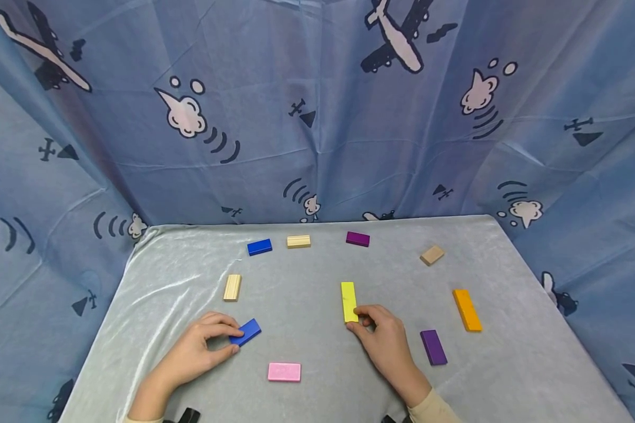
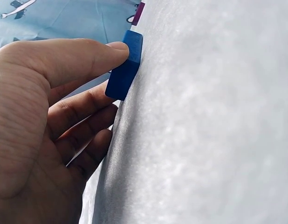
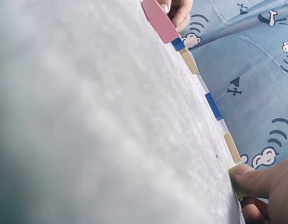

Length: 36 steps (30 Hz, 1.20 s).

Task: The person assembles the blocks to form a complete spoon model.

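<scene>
Blue curtain behind | grey cloth below | left hand, right hand both pinching, each closed to 1 block's width | yellow block in the right's grip, mid-cloth | blue block in the left's, beyond and left of pink block

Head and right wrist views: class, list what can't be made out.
Head: part of the held blue block, covered by the left hand.
Right wrist: most of the yellow block, behind the right hand.
Right wrist: most of the left hand, beyond the top edge.
Head: rest of the black object left of centre, cut by the bottom edge.
</scene>
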Each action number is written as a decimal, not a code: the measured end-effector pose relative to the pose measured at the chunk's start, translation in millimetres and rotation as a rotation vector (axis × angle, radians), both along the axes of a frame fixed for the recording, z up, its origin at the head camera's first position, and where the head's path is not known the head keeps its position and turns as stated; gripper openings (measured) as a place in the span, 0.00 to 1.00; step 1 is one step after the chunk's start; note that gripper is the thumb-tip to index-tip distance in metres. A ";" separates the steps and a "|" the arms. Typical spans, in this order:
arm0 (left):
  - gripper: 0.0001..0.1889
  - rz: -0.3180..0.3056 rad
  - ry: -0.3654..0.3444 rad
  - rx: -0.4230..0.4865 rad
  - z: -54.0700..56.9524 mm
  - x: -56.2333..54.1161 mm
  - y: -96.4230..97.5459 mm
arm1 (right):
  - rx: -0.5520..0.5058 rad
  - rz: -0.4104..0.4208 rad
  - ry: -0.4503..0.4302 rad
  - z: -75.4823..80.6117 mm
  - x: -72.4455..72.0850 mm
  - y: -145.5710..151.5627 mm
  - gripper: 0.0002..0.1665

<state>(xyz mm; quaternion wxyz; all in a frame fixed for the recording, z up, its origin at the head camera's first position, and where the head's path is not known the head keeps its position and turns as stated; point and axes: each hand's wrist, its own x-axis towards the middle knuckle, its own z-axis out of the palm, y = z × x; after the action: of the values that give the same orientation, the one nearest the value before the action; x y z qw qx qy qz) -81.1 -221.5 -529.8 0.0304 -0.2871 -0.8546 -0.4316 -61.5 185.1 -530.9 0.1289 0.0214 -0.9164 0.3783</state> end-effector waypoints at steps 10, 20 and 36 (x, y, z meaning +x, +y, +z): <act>0.17 -0.009 0.018 -0.015 0.2 -0.3 0.6 | -0.011 0.018 -0.015 1.3 -1.1 2.7 0.20; 0.17 -0.036 0.037 -0.045 2.4 -2.7 1.6 | -0.016 0.025 -0.025 2.9 -0.8 4.8 0.20; 0.16 -0.034 -0.005 -0.179 14.4 -4.0 6.3 | -0.054 0.056 -0.068 5.8 -1.1 11.4 0.18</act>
<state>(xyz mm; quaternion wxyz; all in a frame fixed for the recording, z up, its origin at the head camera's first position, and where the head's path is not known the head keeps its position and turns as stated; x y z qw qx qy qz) -85.2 -215.2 -515.4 -0.0049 -0.3022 -0.8848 -0.3546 -62.6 196.5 -525.1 0.0877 0.0306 -0.9088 0.4068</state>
